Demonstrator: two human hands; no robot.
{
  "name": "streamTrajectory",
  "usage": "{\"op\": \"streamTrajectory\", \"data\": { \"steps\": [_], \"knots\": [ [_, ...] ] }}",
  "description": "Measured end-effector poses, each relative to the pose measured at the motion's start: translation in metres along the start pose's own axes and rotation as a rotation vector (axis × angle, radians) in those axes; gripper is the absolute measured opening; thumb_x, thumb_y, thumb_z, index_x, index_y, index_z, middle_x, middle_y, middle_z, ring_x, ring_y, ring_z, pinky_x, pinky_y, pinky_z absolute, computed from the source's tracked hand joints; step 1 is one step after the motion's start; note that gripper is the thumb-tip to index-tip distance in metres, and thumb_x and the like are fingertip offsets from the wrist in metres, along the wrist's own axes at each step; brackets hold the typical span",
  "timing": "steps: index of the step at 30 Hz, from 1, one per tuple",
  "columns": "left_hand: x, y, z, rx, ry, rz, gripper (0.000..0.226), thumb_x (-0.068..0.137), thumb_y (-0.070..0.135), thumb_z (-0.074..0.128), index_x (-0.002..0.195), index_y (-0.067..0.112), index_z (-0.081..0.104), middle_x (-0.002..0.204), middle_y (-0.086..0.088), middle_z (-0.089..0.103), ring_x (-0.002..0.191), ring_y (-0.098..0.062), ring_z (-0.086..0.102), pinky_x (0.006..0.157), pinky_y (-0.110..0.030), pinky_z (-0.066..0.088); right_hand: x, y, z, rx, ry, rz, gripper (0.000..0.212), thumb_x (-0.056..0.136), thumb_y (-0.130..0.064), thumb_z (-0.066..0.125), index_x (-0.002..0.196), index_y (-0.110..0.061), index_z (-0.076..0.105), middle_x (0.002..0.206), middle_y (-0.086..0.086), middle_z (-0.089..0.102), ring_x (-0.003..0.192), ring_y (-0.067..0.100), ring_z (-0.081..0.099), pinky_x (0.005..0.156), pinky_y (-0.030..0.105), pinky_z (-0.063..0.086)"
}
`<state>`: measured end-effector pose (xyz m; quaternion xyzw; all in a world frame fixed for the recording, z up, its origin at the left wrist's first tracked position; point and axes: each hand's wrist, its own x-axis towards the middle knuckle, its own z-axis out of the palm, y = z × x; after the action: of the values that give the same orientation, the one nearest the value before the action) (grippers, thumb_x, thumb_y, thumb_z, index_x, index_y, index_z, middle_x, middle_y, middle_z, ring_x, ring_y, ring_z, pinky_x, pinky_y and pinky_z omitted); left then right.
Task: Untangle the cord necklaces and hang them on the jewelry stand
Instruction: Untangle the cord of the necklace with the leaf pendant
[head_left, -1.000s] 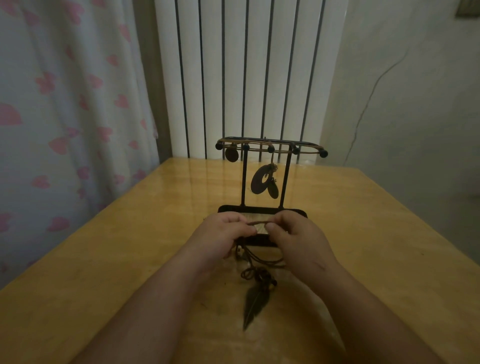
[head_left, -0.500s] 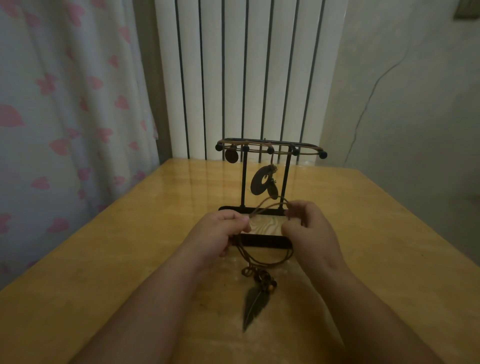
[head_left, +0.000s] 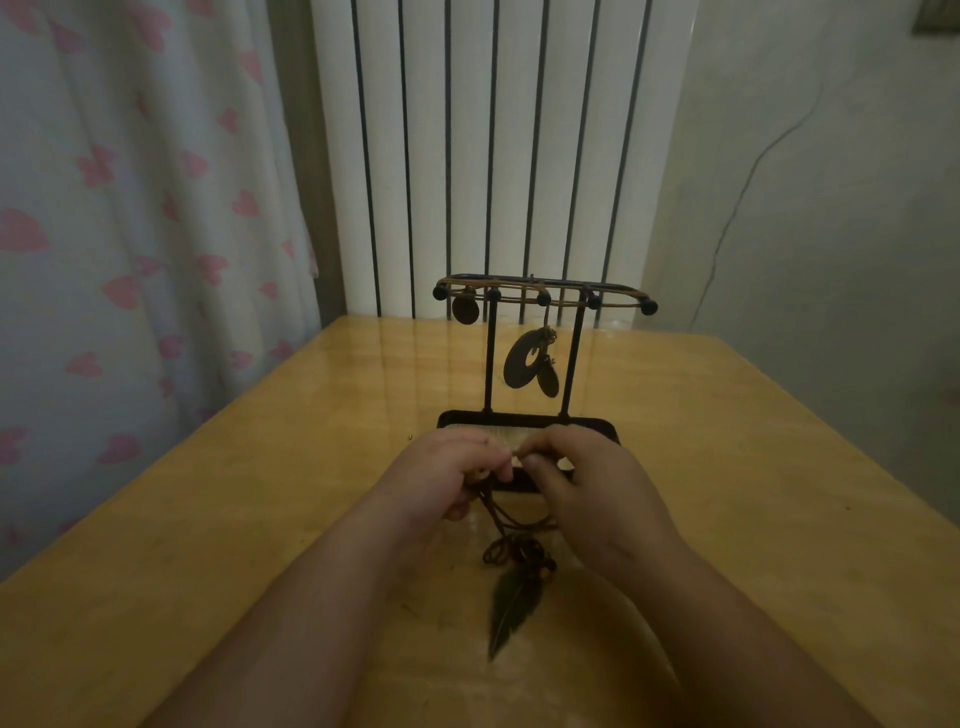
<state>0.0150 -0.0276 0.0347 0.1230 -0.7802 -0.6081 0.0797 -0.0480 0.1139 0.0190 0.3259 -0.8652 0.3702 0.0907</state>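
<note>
Grip on both sides is narrow: the left hand (head_left: 447, 480) and the right hand (head_left: 597, 488) each pinch the cord necklace (head_left: 496, 517) between thumb and fingertips. Their knuckles nearly meet low over the desk (head_left: 234, 545).

The step in hand looks like working a loop free. It would go best by easing the strands apart with small sideways pulls. A hard tug would likely tighten the tangle of loops (head_left: 511, 552) lying just below the hands.

From that tangle the feather pendant (head_left: 511, 608) lies flat on the desk. Its long axis runs away from the hands toward the person, and its tip points at the near edge, slightly to the left. The cord rises from the tangle up into the left grip, with one arc curving off under the right hand.

Just beyond the hands stands the jewelry stand (head_left: 488, 364), where a ring pendant (head_left: 519, 364) and a disc pendant (head_left: 465, 309) already hang from cords along the top. The feathered one should go on a free peg.
</note>
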Motion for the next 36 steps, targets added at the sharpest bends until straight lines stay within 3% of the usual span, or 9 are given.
{"op": "streamTrajectory", "data": {
  "steps": [5,9,17,21,23,25,27,30,36],
  "knots": [
    [0.006,-0.002,0.000,-0.254,0.060,-0.065,0.022,0.093,0.013,0.047,0.085,0.013,0.067,0.054,0.004,0.041,0.052,-0.012,0.029,0.051,-0.027,0.023,0.002,0.001,-0.003,0.233,0.134,0.101,0.009,0.099,-0.028,0.048,0.099,-0.035,0.054,0.094,-0.015,0.056,0.087,0.004,0.057,0.070,0.025,0.056],
    [0.006,-0.004,-0.003,-0.227,0.108,0.001,0.033,0.096,0.003,0.041,0.106,0.016,0.069,0.057,0.003,0.050,0.049,-0.010,0.039,0.047,-0.025,0.030,0.003,0.001,-0.013,0.448,0.310,0.177,0.015,0.101,-0.024,0.043,0.095,-0.030,0.055,0.089,-0.009,0.059,0.084,0.010,0.059,0.064,0.024,0.052],
    [-0.002,0.000,-0.002,-0.045,0.120,0.130,0.019,0.096,0.008,0.054,0.102,0.021,0.066,0.074,0.008,0.071,0.054,0.008,0.057,0.060,-0.022,0.040,0.005,0.005,-0.017,0.465,0.416,0.227,0.015,0.100,-0.020,0.046,0.099,-0.026,0.059,0.088,-0.008,0.060,0.079,0.006,0.056,0.060,0.021,0.045],
    [-0.005,-0.001,-0.003,-0.072,0.195,0.259,0.019,0.096,0.006,0.053,0.092,0.020,0.065,0.073,0.009,0.071,0.064,0.004,0.061,0.067,-0.027,0.041,0.007,0.007,-0.014,0.484,0.226,0.223,0.031,0.101,-0.018,0.046,0.125,-0.035,0.055,0.108,-0.015,0.058,0.087,0.008,0.062,0.056,0.016,0.052],
    [-0.006,-0.001,-0.003,-0.093,0.212,0.296,0.020,0.096,0.006,0.053,0.091,0.020,0.065,0.074,0.009,0.070,0.068,0.002,0.061,0.068,-0.025,0.043,0.007,0.010,-0.013,0.275,0.147,0.273,0.046,0.100,-0.019,0.047,0.139,-0.041,0.043,0.125,-0.010,0.054,0.098,0.009,0.059,0.068,0.022,0.056],
    [-0.006,0.000,-0.003,-0.087,0.212,0.314,0.020,0.095,0.007,0.054,0.089,0.021,0.066,0.076,0.008,0.068,0.069,0.004,0.060,0.064,-0.017,0.046,0.007,0.011,-0.016,0.068,0.148,0.292,0.045,0.098,-0.023,0.049,0.139,-0.042,0.044,0.135,-0.005,0.050,0.098,0.010,0.056,0.079,0.029,0.054],
    [-0.005,-0.001,-0.003,-0.055,0.221,0.318,0.019,0.095,0.009,0.057,0.086,0.023,0.067,0.079,0.009,0.065,0.070,0.004,0.059,0.060,-0.010,0.046,0.006,0.009,-0.020,0.044,0.168,0.253,0.035,0.096,-0.026,0.052,0.128,-0.037,0.054,0.129,-0.006,0.048,0.087,0.006,0.051,0.075,0.025,0.049],
    [-0.004,-0.003,-0.001,-0.029,0.247,0.315,0.018,0.094,0.014,0.060,0.087,0.028,0.068,0.084,0.010,0.065,0.080,-0.001,0.061,0.063,-0.014,0.048,0.004,0.003,-0.017,0.275,0.095,0.157,0.020,0.092,-0.022,0.058,0.109,-0.031,0.063,0.107,-0.012,0.058,0.096,0.006,0.057,0.076,0.022,0.051],
    [-0.003,-0.003,-0.001,-0.027,0.272,0.316,0.015,0.093,0.017,0.063,0.090,0.029,0.071,0.093,0.008,0.067,0.092,-0.006,0.061,0.071,-0.017,0.046,-0.003,-0.009,0.001,0.429,-0.174,0.162,0.030,0.083,-0.035,0.072,0.111,-0.032,0.064,0.092,-0.014,0.072,0.084,-0.003,0.066,0.074,0.021,0.054]
  ]
}}
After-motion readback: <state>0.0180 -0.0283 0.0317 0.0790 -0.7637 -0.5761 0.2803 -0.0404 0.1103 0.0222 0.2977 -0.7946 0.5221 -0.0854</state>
